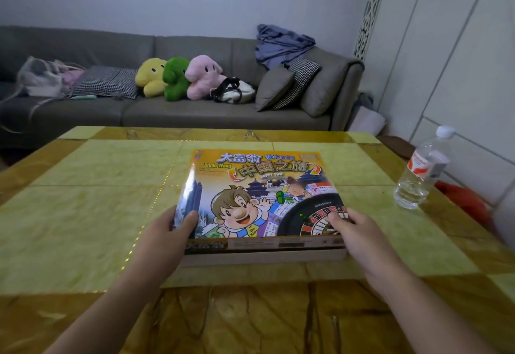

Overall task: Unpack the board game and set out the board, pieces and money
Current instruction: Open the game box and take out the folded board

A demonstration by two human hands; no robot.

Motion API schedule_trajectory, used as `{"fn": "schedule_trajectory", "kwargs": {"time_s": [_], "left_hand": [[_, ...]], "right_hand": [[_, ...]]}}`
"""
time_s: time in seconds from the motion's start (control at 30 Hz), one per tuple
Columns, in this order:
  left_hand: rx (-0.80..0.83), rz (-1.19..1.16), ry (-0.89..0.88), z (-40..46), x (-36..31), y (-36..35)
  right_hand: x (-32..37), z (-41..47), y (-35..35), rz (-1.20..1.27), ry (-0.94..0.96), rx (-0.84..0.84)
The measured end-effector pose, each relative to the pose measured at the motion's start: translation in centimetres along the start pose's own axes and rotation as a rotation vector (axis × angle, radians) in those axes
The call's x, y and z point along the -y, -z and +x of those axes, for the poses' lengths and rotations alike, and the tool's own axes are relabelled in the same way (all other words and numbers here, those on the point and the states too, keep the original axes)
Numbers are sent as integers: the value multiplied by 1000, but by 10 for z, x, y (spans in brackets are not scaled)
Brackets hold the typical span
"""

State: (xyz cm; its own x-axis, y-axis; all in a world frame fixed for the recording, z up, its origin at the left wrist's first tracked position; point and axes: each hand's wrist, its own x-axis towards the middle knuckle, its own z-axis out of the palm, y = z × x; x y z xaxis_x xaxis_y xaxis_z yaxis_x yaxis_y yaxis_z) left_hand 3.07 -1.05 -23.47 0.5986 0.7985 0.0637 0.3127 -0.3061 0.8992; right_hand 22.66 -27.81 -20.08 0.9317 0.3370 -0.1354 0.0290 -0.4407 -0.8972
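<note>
Box [259,200] of the board game lies flat on the yellow-tiled table [92,208], straight ahead at twelve o'clock from the person, its long axis running from nine to three o'clock across the body. Lid is on; its printed near edge sits above the pale base, so nothing is unpacked yet.

Both hands meet the box at its near corners. The left hand [170,231] grips the near-left corner, at about seven o'clock on the lid, thumb curled over the top and the other fingers going round the side. The right hand [354,231] holds the near-right corner, at about five o'clock, fingers lying on the roulette picture; how far they wrap the edge I cannot tell. Neither hand is nearer: the box sits centred between them.

My judgement: the lid must rise straight up, evenly from both corners.

A water bottle [423,169] stands at two o'clock, well apart from the box.
</note>
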Motion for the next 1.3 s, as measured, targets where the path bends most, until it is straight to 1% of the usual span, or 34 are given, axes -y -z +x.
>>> {"fn": "schedule_trajectory", "kwargs": {"time_s": [0.17,0.27,0.4,0.5,0.57,0.63,0.7,0.77,0.87,0.9,0.97,1.0,1.03,1.1,1.17,1.23,1.3], "left_hand": [[-11,-98,-42,0,-12,3],[18,-199,-55,-4,-24,9],[67,-305,-88,-7,-35,16],[42,-310,-83,-5,-35,20],[6,-265,-94,-4,-36,22],[-46,-208,-113,-6,-41,24],[-60,-217,-139,-8,-49,29],[-17,-359,-159,-13,-65,38],[106,-772,-99,-21,-85,61],[162,-860,-86,-24,-90,73],[231,-914,-68,-29,-90,96],[219,-909,-45,-28,-84,105],[183,-879,-15,-26,-80,112],[63,-755,49,-18,-64,123],[-47,-724,119,-7,-46,131],[-139,-722,181,2,-25,140],[-230,-675,222,12,-8,152]], "right_hand": [[8,-2,7,142,31,-24],[16,-4,17,299,57,-29],[27,-6,32,592,53,57],[35,-14,41,697,74,132],[42,-22,45,760,145,157],[54,-35,47,761,292,171],[69,-51,42,622,489,177],[87,-69,26,412,674,150],[104,-79,-15,-28,962,61],[106,-78,-32,-187,1071,7],[109,-73,-65,-515,1260,-67],[109,-72,-79,-627,1304,-79],[109,-71,-91,-682,1320,-82],[109,-70,-107,-729,1350,-36],[106,-70,-115,-780,1377,32],[101,-71,-115,-770,1311,83],[88,-72,-107,-688,1160,98]]}}
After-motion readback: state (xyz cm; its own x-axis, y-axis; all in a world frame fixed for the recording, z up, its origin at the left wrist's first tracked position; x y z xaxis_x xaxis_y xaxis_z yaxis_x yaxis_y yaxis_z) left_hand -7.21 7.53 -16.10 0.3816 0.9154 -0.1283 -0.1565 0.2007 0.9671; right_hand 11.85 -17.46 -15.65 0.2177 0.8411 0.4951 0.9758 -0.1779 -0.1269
